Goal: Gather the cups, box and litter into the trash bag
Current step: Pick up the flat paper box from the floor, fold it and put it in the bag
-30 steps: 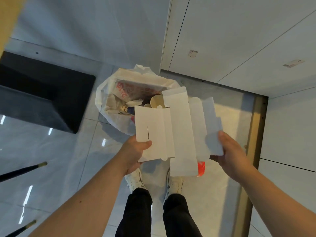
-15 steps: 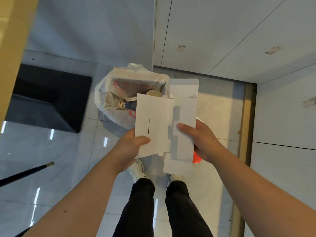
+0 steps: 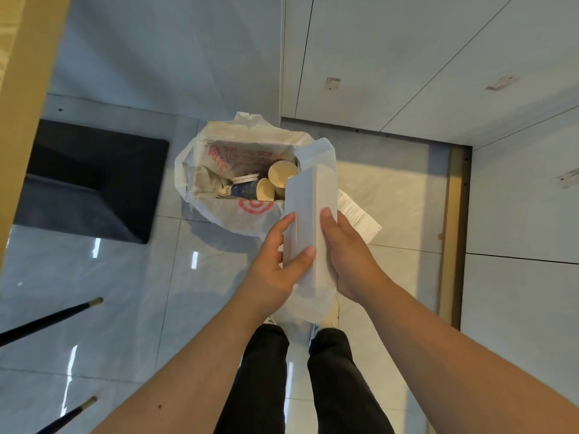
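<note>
Tiled floor [image 3: 125, 292] lies beneath my hands. My left hand [image 3: 275, 267] and right hand [image 3: 347, 255] press the folded box [image 3: 310, 220] between them. Its long axis points away from me, far end over the trash bag [image 3: 225, 214].

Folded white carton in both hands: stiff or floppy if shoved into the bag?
Probably semi-stiff: the folded white carton holds straight edges between the left hand and right hand. Likely light, since fingertips alone pinch it. Its loose end flap may spring open against the thin trash bag.

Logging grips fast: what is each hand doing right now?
Left hand: closed on the box.
Right hand: closed on the same box.
</note>
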